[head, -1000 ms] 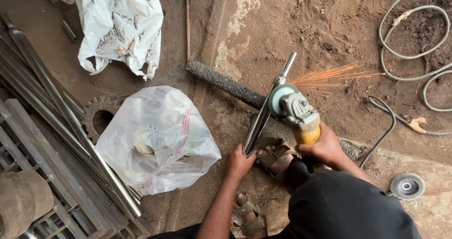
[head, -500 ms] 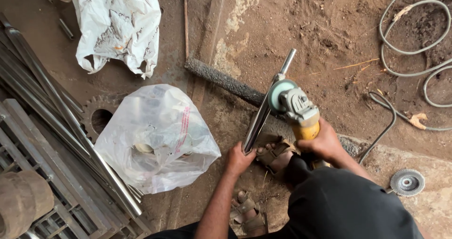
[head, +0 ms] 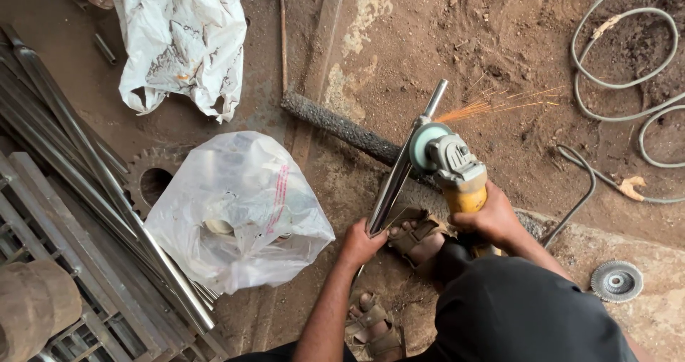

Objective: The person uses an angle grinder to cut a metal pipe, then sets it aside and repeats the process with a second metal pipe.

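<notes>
My left hand grips the near end of a shiny steel pipe that slants up and away over a rough dark bar on the ground. My right hand holds a yellow-bodied angle grinder, its grey-green disc pressed against the pipe near the far end. Orange sparks fly off to the right. My sandalled foot rests under the pipe between both hands.
A clear plastic bag lies left of my hand, a white sack beyond it. Long steel tubes and a metal grate fill the left. A cable loops at right; a flap disc lies at lower right.
Sparks showed one second ago, stopped half a second ago, and now fly right again. Hands, pipe and grinder keep nearly the same place.
</notes>
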